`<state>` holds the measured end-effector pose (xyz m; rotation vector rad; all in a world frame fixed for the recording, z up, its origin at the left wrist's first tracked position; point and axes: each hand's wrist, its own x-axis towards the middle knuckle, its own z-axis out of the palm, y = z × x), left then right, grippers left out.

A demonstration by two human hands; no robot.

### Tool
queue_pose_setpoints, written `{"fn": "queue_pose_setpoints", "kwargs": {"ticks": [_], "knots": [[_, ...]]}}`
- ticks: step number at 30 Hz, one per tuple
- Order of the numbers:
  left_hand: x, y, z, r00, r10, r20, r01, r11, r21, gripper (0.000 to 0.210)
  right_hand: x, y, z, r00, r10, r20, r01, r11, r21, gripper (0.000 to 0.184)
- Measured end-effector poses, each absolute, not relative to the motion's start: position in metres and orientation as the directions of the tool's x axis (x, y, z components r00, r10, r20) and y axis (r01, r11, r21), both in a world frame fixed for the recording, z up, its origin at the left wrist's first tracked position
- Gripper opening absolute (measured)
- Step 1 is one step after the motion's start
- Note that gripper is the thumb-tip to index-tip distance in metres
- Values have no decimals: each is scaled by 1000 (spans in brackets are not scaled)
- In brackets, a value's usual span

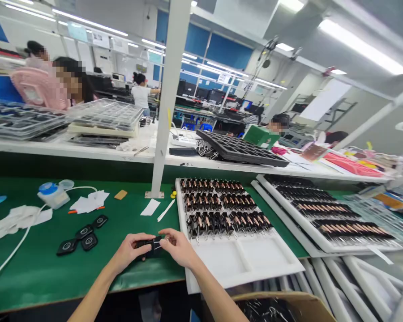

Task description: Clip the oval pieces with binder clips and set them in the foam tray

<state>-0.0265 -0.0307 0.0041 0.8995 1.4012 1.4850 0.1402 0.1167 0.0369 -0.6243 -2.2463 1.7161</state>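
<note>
Near the front edge of the green mat, my left hand is closed around a small black part. My right hand pinches at the right end of it, where thin metal wires like the handles of a binder clip show. My fingers hide much of both. Left of my hands lie several black squarish pieces with round marks. Just to the right, a white tray holds rows of black and copper-coloured parts with binder clips on them.
A second white tray of clipped parts sits further right. Below is a cardboard box of black clips. A blue-capped bottle, papers and a white cable lie left. A white post and shelf stand ahead; people work beyond.
</note>
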Motion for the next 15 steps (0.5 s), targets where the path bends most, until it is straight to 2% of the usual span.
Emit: {"fn": "queue_pose_setpoints", "kwargs": {"ticks": [3, 6, 8, 10, 12, 13, 14, 15], "knots": [[-29, -30, 1, -331, 940, -87, -56, 73, 996, 38, 138, 110, 45, -887, 451, -95, 240, 276, -931, 29], [-40, -27, -6, -410, 906, -101, -36, 95, 995, 47, 145, 103, 53, -846, 515, -139, 313, 269, -911, 25], [-49, -24, -11, -504, 860, -78, -92, 36, 995, 55, 158, 103, 56, -800, 575, -174, 283, 105, -953, 29], [-57, -20, -16, -570, 818, -77, -160, -18, 987, 57, 184, 111, 58, -743, 647, -172, 116, -129, -985, 39], [-62, -18, -21, -596, 796, -109, -202, -17, 979, 53, 226, 131, 59, -616, 778, -122, -91, -224, -970, 49], [-64, -18, -24, -599, 790, -131, -209, 3, 978, 51, 253, 145, 60, -498, 863, -86, -147, -182, -972, 51], [-66, -18, -28, -598, 787, -153, -210, 31, 977, 48, 283, 162, 61, -342, 939, -42, -131, -92, -987, 50], [-68, -18, -31, -594, 786, -171, -205, 57, 977, 47, 314, 180, 63, -167, 986, 10, -46, 2, -999, 47]]}}
